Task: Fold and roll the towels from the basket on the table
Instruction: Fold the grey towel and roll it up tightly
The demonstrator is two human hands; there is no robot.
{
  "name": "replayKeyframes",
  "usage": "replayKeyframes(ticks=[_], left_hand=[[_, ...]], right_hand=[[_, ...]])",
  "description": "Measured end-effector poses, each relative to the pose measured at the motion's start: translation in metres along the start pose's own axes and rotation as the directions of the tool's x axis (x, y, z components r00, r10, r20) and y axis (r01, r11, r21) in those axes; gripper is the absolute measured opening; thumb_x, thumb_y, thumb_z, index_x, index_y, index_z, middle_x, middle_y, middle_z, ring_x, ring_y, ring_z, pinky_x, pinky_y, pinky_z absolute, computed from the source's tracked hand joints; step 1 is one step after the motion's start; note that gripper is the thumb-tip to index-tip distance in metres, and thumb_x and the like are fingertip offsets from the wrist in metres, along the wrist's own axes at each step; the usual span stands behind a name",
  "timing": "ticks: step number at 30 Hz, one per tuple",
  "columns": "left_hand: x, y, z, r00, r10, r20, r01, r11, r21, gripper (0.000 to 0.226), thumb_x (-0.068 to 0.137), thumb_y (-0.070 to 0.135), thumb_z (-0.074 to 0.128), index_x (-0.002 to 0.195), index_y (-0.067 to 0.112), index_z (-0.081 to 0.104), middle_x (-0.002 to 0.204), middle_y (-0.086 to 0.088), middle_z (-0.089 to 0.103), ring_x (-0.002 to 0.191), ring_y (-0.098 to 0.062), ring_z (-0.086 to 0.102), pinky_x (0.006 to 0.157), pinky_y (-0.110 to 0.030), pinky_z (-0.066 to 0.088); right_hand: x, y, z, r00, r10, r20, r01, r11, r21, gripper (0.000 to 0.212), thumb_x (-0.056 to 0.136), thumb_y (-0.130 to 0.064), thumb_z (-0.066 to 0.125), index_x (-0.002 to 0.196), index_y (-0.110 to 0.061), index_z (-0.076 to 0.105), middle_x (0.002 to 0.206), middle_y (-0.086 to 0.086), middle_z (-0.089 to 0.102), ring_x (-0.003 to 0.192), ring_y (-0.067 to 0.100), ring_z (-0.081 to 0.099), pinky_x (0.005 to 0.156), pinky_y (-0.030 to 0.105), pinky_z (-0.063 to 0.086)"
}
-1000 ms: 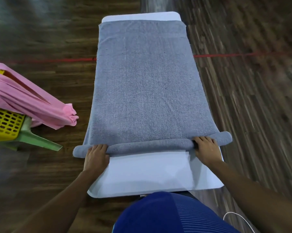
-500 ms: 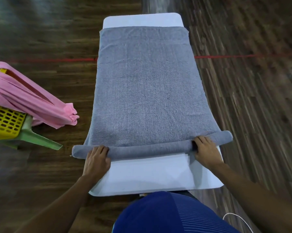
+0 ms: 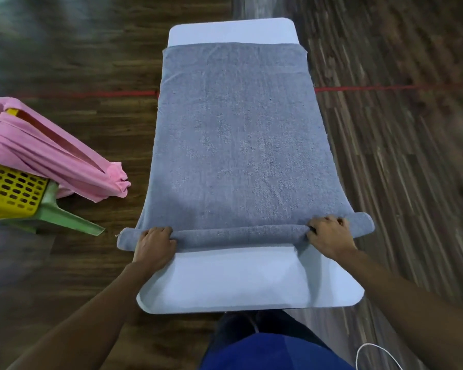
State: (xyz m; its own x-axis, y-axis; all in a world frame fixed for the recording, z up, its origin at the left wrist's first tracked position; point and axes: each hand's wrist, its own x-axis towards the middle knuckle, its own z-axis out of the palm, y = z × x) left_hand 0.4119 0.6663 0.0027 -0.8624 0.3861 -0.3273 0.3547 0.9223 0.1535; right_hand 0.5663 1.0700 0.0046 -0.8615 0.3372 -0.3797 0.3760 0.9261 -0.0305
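Observation:
A grey towel [image 3: 238, 134] lies folded lengthwise along the white table [image 3: 235, 287]. Its near end is wound into a thin roll [image 3: 238, 235] that spans the table's width. My left hand [image 3: 154, 245] grips the roll near its left end, fingers curled over the top. My right hand [image 3: 329, 237] grips the roll near its right end the same way. Both ends of the roll stick out past the hands and overhang the table's sides.
At the left, a yellow basket [image 3: 8, 193] sits on a green plastic stool [image 3: 62, 220], with a pink towel [image 3: 51, 153] spilling out of it. Dark wooden floor surrounds the table, crossed by a red line [image 3: 385, 88]. A white cable [image 3: 377, 353] lies bottom right.
Both hands have turned the roll a little farther away from me. The roll is slightly thicker, more bare table shows in front of it, and the towel's far edge has pulled back.

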Motion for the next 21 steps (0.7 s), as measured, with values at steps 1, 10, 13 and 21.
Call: replayKeyframes(ticks=[1, 10, 13, 21], left_hand=[[0.005, 0.0, -0.004, 0.999, -0.017, 0.034, 0.017, 1.0, -0.001, 0.017, 0.093, 0.025, 0.043, 0.081, 0.022, 0.056, 0.09, -0.003, 0.068, 0.088, -0.023, 0.061, 0.096, -0.042, 0.04], [0.018, -0.003, 0.006, 0.969, 0.052, -0.242, -0.044, 0.998, 0.036, 0.009, 0.082, 0.019, 0.049, 0.085, 0.014, 0.056, 0.084, -0.006, 0.055, 0.081, -0.028, 0.051, 0.075, -0.043, 0.038], [0.016, 0.002, 0.01, 0.966, 0.112, -0.232, -0.111, 0.994, 0.018, 0.024, 0.076, 0.025, 0.036, 0.085, 0.014, 0.057, 0.083, -0.004, 0.057, 0.077, -0.026, 0.052, 0.073, -0.041, 0.039], [0.003, -0.013, 0.028, 0.964, 0.231, -0.133, -0.214, 0.968, 0.129, 0.054, 0.072, 0.031, 0.043, 0.118, 0.009, 0.061, 0.115, -0.009, 0.063, 0.106, -0.029, 0.059, 0.094, -0.045, 0.046]], right_hand=[[0.005, 0.0, -0.003, 0.999, 0.014, 0.041, -0.014, 1.0, -0.009, 0.033, 0.095, -0.037, 0.042, 0.121, -0.03, 0.06, 0.122, -0.002, 0.061, 0.118, 0.021, 0.047, 0.096, 0.04, 0.026], [0.016, -0.008, 0.018, 0.955, 0.024, -0.296, 0.035, 0.981, 0.193, 0.008, 0.077, -0.006, 0.056, 0.084, -0.007, 0.06, 0.082, 0.013, 0.056, 0.075, 0.037, 0.055, 0.065, 0.045, 0.045], [0.007, -0.013, 0.025, 0.965, 0.045, -0.259, 0.008, 0.979, 0.202, 0.027, 0.07, -0.007, 0.067, 0.095, -0.007, 0.058, 0.092, 0.011, 0.057, 0.083, 0.035, 0.055, 0.07, 0.046, 0.047], [-0.01, -0.015, 0.03, 0.982, 0.05, -0.182, -0.042, 0.998, 0.05, 0.048, 0.066, -0.013, 0.076, 0.111, -0.018, 0.061, 0.107, 0.003, 0.062, 0.096, 0.029, 0.058, 0.077, 0.041, 0.044]])
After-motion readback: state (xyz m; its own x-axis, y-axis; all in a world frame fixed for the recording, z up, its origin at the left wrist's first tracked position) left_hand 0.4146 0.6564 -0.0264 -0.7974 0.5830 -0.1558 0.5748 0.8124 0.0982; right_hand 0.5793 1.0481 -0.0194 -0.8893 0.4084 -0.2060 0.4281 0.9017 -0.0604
